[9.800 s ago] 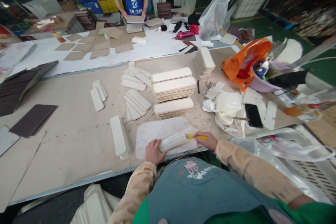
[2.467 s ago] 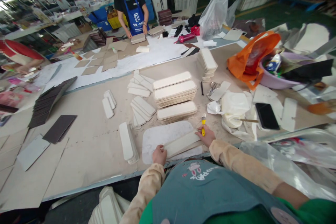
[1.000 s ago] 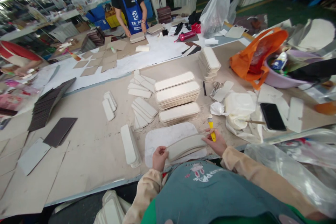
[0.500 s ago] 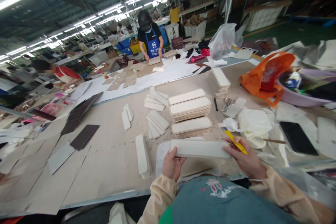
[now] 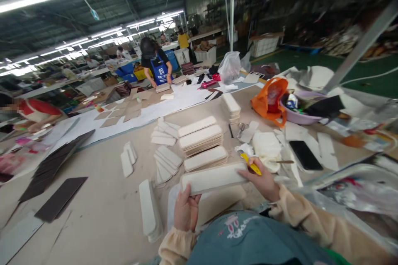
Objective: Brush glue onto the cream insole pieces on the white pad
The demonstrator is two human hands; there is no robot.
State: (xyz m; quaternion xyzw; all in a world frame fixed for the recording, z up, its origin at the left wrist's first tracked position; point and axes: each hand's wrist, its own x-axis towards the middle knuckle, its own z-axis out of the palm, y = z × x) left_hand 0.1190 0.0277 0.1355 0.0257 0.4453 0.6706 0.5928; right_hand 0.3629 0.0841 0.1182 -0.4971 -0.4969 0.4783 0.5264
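A long pale strip with rounded ends (image 5: pixel 214 178) is held level above the near part of the table. My left hand (image 5: pixel 186 209) grips its left end, thumb on top and fingers beneath. At its right end my right hand (image 5: pixel 260 177) pinches the strip and also holds a yellow-handled tool (image 5: pixel 255 168), whose tip points up and left. Just beyond the strip lie stacks of similar pale pieces (image 5: pixel 201 140). Fanned pale pieces (image 5: pixel 168 163) rest to their left, and another pile (image 5: pixel 149 209) lies left of my left hand.
Dark sheets (image 5: pixel 61 198) lie at the left. On the right are scissors (image 5: pixel 241 129), a black phone (image 5: pixel 305 155), an orange bag (image 5: pixel 270 99) and a purple basin (image 5: pixel 303 118). Across the table stands a person in a blue apron (image 5: pixel 160 69).
The camera view has turned to the right, so the table's contents appear further left. Both hands still hold the strip, and the yellow-handled tool remains in my right hand.
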